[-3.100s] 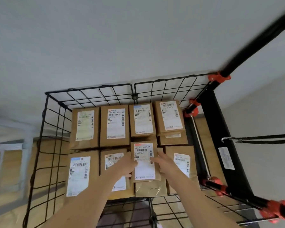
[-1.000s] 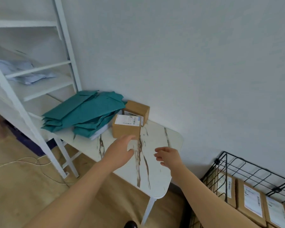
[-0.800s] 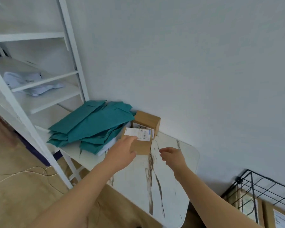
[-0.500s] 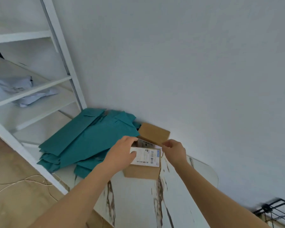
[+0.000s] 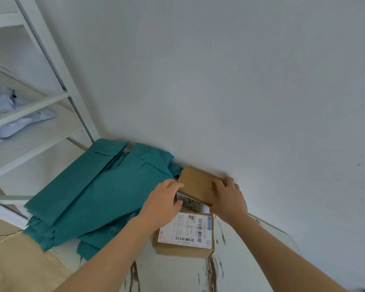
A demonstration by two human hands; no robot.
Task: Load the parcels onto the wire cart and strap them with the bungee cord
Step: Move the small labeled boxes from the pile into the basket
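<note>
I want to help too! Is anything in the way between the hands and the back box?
No, nothing visible. The left hand and right hand both hold the back box by its ends. The front box sits nearer, not between them.

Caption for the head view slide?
The left hand and right hand grip the rear brown cardboard parcel on the white marbled table.

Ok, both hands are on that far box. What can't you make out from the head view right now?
- Wire cart and bungee cord: outside the head view.
- Far box: label mostly covered by the left hand and the near box; its right end is behind the right hand.
- Near box's label: fine print too small to read.
- Grey mailers on the shelf: cut off by the left edge.
</note>
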